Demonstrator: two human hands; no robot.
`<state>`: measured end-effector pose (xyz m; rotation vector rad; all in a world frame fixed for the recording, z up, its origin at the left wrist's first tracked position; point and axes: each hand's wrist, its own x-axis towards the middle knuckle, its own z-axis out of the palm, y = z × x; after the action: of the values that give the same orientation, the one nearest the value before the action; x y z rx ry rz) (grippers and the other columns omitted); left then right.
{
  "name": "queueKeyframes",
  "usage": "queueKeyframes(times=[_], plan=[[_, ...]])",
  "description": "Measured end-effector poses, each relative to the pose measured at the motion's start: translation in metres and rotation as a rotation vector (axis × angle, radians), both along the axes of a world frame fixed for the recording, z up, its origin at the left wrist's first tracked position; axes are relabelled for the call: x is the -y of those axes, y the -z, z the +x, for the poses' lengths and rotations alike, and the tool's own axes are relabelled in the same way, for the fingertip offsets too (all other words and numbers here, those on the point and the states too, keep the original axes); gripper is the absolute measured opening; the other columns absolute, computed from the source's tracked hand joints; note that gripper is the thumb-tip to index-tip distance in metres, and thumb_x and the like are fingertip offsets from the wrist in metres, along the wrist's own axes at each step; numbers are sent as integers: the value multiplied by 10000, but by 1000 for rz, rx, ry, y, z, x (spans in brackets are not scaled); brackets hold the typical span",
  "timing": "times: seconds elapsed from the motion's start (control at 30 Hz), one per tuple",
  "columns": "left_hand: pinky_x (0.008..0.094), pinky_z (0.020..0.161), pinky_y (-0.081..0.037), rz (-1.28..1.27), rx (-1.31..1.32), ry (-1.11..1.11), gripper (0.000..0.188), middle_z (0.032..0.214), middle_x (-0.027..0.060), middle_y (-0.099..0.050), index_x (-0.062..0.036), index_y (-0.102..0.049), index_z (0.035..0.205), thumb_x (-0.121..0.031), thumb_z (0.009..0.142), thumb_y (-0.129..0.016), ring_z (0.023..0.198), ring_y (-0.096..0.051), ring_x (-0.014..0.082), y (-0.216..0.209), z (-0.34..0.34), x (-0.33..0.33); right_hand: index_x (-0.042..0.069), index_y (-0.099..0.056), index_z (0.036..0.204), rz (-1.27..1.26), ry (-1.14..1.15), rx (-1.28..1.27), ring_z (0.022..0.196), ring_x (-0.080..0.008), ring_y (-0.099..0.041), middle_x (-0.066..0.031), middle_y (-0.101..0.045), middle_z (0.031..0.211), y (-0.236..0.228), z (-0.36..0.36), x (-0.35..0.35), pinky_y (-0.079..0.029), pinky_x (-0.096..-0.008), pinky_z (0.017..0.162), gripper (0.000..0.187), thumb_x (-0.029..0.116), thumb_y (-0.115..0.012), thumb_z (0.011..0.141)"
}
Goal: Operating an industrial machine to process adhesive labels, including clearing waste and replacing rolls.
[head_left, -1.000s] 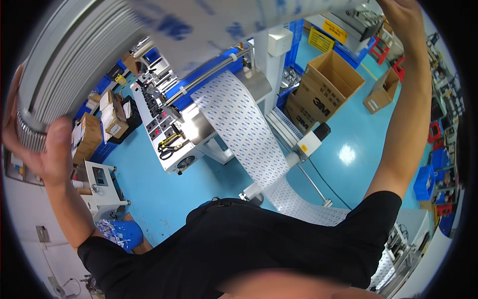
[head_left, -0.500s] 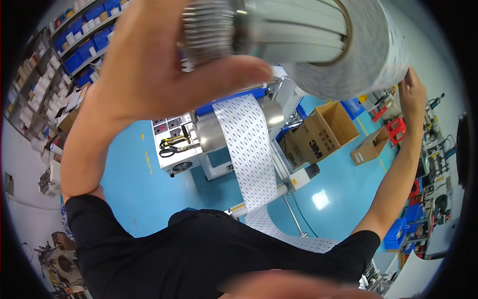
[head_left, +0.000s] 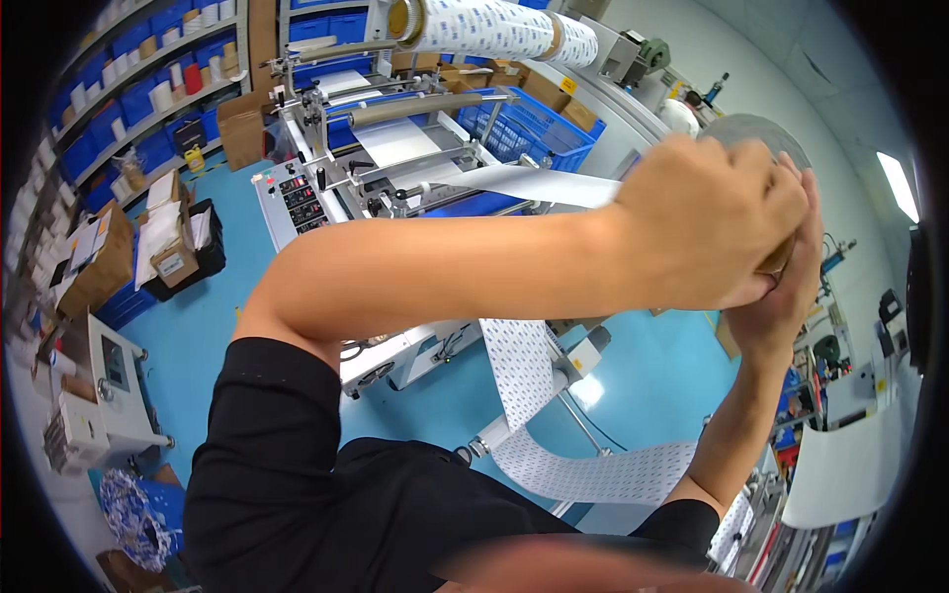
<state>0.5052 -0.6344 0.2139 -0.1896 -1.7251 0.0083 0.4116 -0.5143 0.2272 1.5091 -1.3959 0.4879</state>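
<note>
Both my hands are raised at the upper right, close together on a large roll (head_left: 756, 128) with a greyish, see-through-looking edge. My left arm reaches across the view, and my left hand (head_left: 707, 222) is closed over the near side of the roll with its fingers curled. From below, my right hand (head_left: 776, 311) wraps round the same roll, its fingers next to the left ones. A bit of brown core shows between the hands; most of the roll is hidden behind them. A white strip (head_left: 544, 185) runs from the machine to behind my left wrist.
The roller machine (head_left: 341, 188) stands ahead, with a printed roll (head_left: 484, 28) on top. A printed web (head_left: 593, 474) sags low in front of me. Behind are a blue crate (head_left: 524, 124) and shelves (head_left: 158, 99); cartons (head_left: 168, 237) stand left. Another person (head_left: 680, 117) is at the back.
The roll and both hands have moved right, away from close overhead. My left hand has swung across to beside my right. The view has tilted up, showing more of the machine.
</note>
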Motion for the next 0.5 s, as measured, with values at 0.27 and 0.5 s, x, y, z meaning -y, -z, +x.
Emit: queueKeyframes(times=[0.27, 0.5], plan=[[328, 480, -457, -100, -13, 134, 382, 741, 135, -604, 7, -587, 883, -268, 636, -679, 619, -601, 216, -10, -7, 5, -13, -487, 1181, -38, -60, 53, 1139, -342, -492, -195, -467, 1289, -1, -3, 7, -375, -421, 954, 545, 175, -702, 716], [376, 550, -512, -223, 265, 416, 255, 779, 116, -624, -64, -633, 814, -211, 611, -678, 701, -628, 254, -38, 2, -4, 58, -532, 1204, 37, 236, 83, 1144, -311, -495, -137, -509, 1270, -6, -18, -50, -366, -410, 967, 588, 229, -729, 677]])
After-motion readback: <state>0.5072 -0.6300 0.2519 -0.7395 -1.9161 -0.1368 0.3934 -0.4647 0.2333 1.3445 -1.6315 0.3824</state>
